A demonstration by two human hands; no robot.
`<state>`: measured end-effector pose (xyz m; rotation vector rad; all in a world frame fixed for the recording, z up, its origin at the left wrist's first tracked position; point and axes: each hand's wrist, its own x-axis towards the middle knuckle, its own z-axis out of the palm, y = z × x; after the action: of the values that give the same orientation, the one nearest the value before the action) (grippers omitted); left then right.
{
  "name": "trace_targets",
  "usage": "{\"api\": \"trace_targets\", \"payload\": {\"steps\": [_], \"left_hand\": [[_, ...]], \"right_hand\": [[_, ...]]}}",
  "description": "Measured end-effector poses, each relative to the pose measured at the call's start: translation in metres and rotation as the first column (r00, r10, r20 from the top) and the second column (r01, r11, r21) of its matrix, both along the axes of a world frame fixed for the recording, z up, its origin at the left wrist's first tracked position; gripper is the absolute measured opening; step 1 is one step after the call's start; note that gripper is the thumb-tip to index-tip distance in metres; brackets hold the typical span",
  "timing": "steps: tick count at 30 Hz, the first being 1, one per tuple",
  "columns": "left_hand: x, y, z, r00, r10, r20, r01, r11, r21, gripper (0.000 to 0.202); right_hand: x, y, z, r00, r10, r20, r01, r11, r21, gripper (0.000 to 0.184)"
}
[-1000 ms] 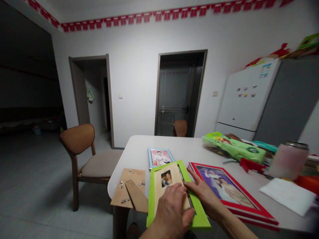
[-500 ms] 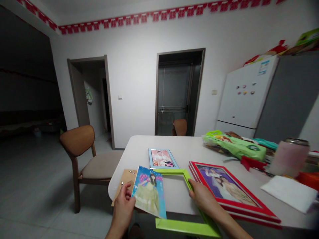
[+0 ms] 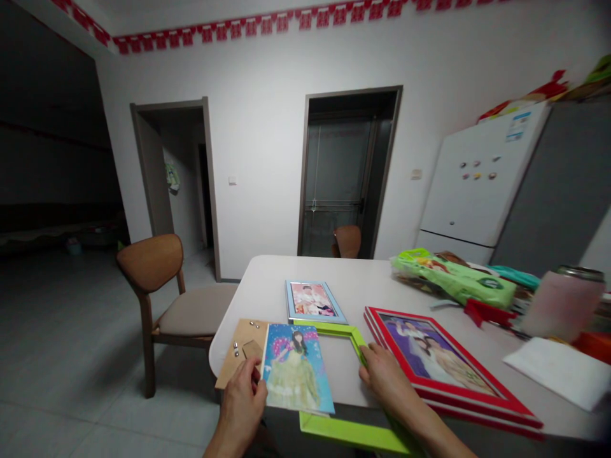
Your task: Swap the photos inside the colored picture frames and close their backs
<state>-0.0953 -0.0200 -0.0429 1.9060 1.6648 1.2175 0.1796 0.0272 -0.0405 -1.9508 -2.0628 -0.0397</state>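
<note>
Between the fingers of my left hand (image 3: 242, 397) is the left edge of a photo (image 3: 296, 372), which shows a figure in a pale yellow-green dress on a blue ground. It lies partly across the opening of an empty green picture frame (image 3: 353, 434). My right hand (image 3: 389, 378) is closed round the frame's right side, and the frame's near edge juts past the table edge. Under and left of the photo is a brown backing board (image 3: 235, 362) with several small metal pieces on it. Some of the frame's left side is hidden by the photo.
Beyond is a blue-framed picture (image 3: 315, 299); right of my hand lie stacked red-framed pictures (image 3: 442, 359). A green packet (image 3: 458, 280), pink jar (image 3: 563, 305) and white tissue (image 3: 558, 372) sit on the table's right. A wooden chair (image 3: 157, 273) stands at left.
My left hand has shifted the photo slightly right and laid it flatter, so more of the backing board shows. My right hand keeps its hold on the green frame.
</note>
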Motion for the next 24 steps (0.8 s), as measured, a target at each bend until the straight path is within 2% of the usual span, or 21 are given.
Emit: {"api": "trace_targets", "payload": {"steps": [3, 6, 9, 11, 13, 15, 17, 20, 22, 24], "left_hand": [[0.001, 0.000, -0.001, 0.999, -0.011, -0.047, 0.012, 0.999, 0.034, 0.027], [0.004, -0.003, -0.003, 0.992, -0.027, -0.126, 0.040, 0.994, 0.098, 0.032], [0.011, -0.009, -0.007, 0.961, -0.131, -0.244, 0.168, 0.976, 0.138, 0.043], [0.018, -0.011, -0.011, 0.915, -0.230, -0.332, 0.282, 0.952, 0.119, 0.054], [0.025, -0.011, -0.015, 0.871, -0.283, -0.401, 0.347, 0.933, 0.097, 0.062], [0.031, -0.007, -0.015, 0.862, -0.276, -0.425, 0.354, 0.928, 0.117, 0.064], [0.035, -0.001, -0.010, 0.891, -0.247, -0.380, 0.334, 0.924, 0.184, 0.060], [0.037, 0.003, 0.006, 0.957, -0.229, -0.180, 0.275, 0.913, 0.301, 0.050], [0.039, 0.003, 0.018, 0.976, -0.218, 0.027, 0.198, 0.928, 0.314, 0.043], [0.046, 0.000, 0.026, 0.944, -0.191, 0.269, 0.121, 0.959, 0.258, 0.035]], "right_hand": [[-0.011, -0.007, 0.006, 0.984, 0.065, -0.163, -0.053, 0.996, 0.078, 0.039], [-0.031, -0.010, 0.007, 0.868, 0.113, -0.484, -0.108, 0.993, 0.040, 0.044], [-0.055, -0.007, 0.002, 0.646, -0.017, -0.763, -0.138, 0.981, -0.139, 0.054], [-0.069, -0.004, 0.001, 0.461, -0.119, -0.879, -0.218, 0.945, -0.242, 0.057], [-0.079, -0.004, 0.006, 0.270, -0.145, -0.952, -0.332, 0.914, -0.233, 0.054], [-0.087, -0.008, 0.020, 0.126, -0.123, -0.984, -0.357, 0.920, -0.161, 0.048], [-0.093, -0.014, 0.039, 0.035, -0.081, -0.996, -0.311, 0.947, -0.088, 0.044], [-0.099, -0.022, 0.063, -0.098, -0.027, -0.995, -0.279, 0.960, 0.001, 0.048], [-0.100, -0.025, 0.066, -0.149, -0.039, -0.988, -0.261, 0.965, 0.002, 0.047], [-0.099, -0.027, 0.056, -0.130, -0.111, -0.985, -0.243, 0.967, -0.077, 0.039]]}}
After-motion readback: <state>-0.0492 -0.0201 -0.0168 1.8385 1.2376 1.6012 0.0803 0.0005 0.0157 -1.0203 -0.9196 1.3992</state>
